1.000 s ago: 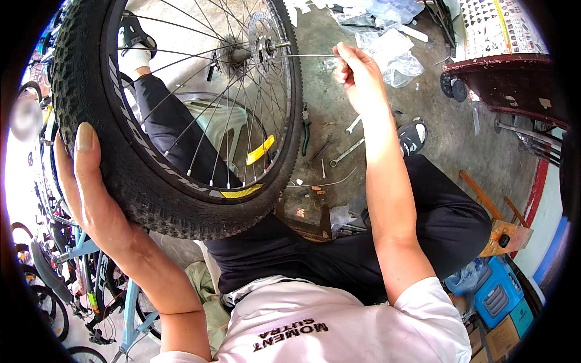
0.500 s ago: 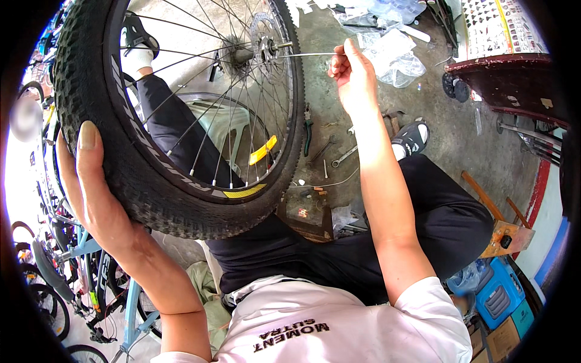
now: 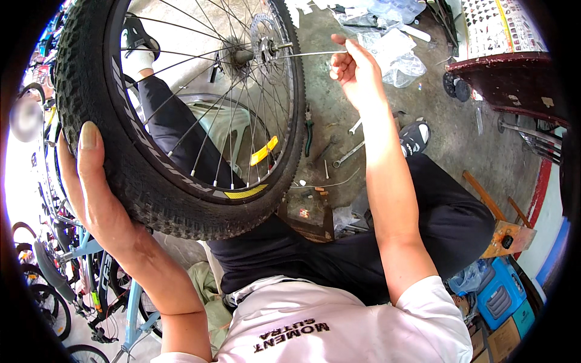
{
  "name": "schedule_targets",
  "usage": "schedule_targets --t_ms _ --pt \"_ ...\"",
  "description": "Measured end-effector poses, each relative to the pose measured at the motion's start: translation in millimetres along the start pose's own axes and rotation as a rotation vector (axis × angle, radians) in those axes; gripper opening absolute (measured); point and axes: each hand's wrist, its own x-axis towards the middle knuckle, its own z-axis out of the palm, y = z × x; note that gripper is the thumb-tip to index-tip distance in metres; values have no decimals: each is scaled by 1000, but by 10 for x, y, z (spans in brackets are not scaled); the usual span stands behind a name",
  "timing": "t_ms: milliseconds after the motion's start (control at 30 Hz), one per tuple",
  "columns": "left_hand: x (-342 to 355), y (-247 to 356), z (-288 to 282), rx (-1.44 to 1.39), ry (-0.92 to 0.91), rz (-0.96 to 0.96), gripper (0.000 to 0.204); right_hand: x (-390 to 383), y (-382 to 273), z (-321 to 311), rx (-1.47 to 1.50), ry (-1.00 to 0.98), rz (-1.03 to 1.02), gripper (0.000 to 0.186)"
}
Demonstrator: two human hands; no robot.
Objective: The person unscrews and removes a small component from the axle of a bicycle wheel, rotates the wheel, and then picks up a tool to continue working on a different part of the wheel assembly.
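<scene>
Left hand (image 3: 95,184) clasps black knobby-tyred wheel (image 3: 181,213); right of it, right hand (image 3: 360,71) pinches thin silver rod (image 3: 318,54) that sideways force might bend.

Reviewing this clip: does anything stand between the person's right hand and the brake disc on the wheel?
Nothing visible blocks it. The thin metal rod in the right hand spans the open gap, crossing in front of the tyre's right edge toward the brake disc. Whether they touch is too small to tell.
</scene>
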Motion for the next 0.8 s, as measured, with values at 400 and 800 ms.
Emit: schedule_targets --t_ms 400,800 --pt "96 -57 -21 37 31 35 56 222 -622 -45 -1468 -328 -697 25" --pt "125 -22 2 49 -63 54 50 569 -876 120 -1651 -632 -1107 22"
